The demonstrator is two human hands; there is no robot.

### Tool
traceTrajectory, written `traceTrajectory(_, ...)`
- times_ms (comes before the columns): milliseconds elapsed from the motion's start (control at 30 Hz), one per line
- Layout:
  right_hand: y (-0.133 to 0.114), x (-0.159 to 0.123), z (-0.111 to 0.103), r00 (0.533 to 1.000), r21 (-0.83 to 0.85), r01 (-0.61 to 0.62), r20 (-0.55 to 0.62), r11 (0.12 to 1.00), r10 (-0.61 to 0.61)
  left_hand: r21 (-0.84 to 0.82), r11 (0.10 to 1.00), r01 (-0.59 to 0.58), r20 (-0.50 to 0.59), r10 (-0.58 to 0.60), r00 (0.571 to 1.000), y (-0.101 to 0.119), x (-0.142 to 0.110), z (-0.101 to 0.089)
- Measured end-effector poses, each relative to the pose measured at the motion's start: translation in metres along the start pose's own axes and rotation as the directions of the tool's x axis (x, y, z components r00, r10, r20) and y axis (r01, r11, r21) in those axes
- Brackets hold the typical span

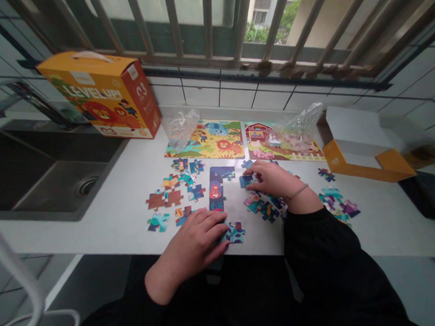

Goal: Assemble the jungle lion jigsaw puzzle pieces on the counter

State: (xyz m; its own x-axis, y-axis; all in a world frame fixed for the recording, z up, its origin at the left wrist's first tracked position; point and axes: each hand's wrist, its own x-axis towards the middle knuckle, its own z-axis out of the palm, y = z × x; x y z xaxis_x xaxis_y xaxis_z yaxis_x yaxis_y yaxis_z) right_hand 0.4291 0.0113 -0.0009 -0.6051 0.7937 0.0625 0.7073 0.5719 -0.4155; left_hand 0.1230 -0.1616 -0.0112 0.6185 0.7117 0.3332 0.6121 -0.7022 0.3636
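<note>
As I look down through the head camera, the hands are apart from each other; the left hand (198, 236) lies loosely spread over the lower end of a joined puzzle strip (214, 177) on the white counter (111, 229), gripping nothing; the right hand (271, 179) pinches a blue piece (245, 182) just right of the strip; I judge this early, since only a left column and short top row show joined; loose pieces (173, 198) lie on both sides, unjoined; whether the patterned section (237, 233) below connects, I cannot tell.
</note>
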Motion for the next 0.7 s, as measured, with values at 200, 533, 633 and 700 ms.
traceTrajectory(200, 0.004, -0.001, 0.001, 0.996, -0.014, -0.091, 0.015, 0.996, 0.091, 0.002, 1.0, 0.008, 0.009, -0.008, 1.0, -0.001, -0.002, 0.002)
traceTrajectory(533, 0.022, -0.016, -0.009, 0.938, -0.036, -0.346, -0.035, 0.938, 0.345, 0.016, 1.0, -0.001, 0.014, 0.001, 1.0, -0.001, -0.001, 0.001)
traceTrajectory(633, 0.021, -0.017, -0.01, 0.936, -0.038, -0.352, -0.049, 0.935, 0.35, 0.018, 1.0, 0.001, 0.015, -0.001, 1.0, -0.001, -0.001, 0.002)
traceTrajectory(700, 0.018, -0.02, -0.013, 0.934, -0.074, -0.356, -0.069, 0.932, 0.351, 0.017, 1.0, -0.006, 0.009, 0.006, 1.0, -0.001, -0.001, 0.002)
